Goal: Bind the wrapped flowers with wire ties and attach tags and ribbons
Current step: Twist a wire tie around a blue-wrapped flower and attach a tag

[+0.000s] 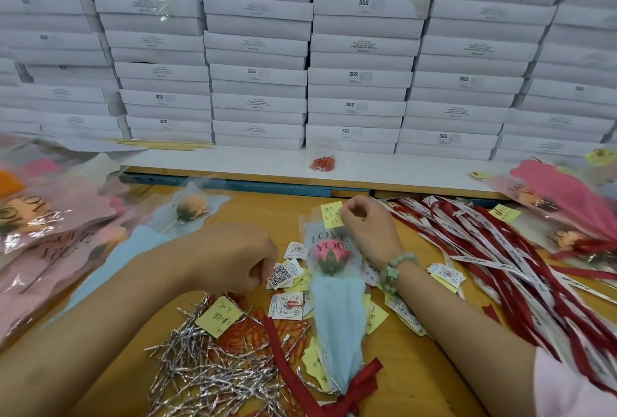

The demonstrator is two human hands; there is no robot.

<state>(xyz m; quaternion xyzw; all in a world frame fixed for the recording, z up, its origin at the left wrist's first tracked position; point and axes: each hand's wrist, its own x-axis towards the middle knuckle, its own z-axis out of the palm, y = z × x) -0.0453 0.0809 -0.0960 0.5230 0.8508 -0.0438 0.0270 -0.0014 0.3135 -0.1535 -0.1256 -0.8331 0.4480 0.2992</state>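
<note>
Nearest edge of desk [417,366]: loose heap of silver wire ties [207,373], with red ones mixed in underneath. A yellow slip lies on top of the heap.

Just right of the heap is the wrapped flower [337,309]. It lies lengthwise at desk centre with the stem end toward the person. Pink bud, pale blue tissue, clear sleeve printed "LOVE YOU". A red bow [357,390] is tied round the stem end, and one tail runs up-left across the ties.

Round-stamped tags [287,305] and more yellow slips lie scattered along both sides of the flower.

Left hand [233,256]: fingers curled, fingertips pinching the edge of a QR tag [282,274] just left of the bud.

Right hand [367,226]: fingers curled, pinching a yellow note [331,215] at the top edge of the sleeve, above the print. Green bead bracelet [397,271] on that wrist.

Right of the arm: a spread of red and white printed ribbons [500,249] on the desk.

Far left: a stack of wrapped flowers in pink sleeves [43,226]. One blue-wrapped flower with an orange bud [190,209] lies beside it. Far right: more pink-wrapped flowers [561,202], some with yellow notes on them.

Behind the desk is a white ledge [233,157] carrying a small clear container of red bits [323,159] and some thin wooden sticks [160,144]. Behind that is a wall of stacked white boxes [257,76], several marked "SGS".
</note>
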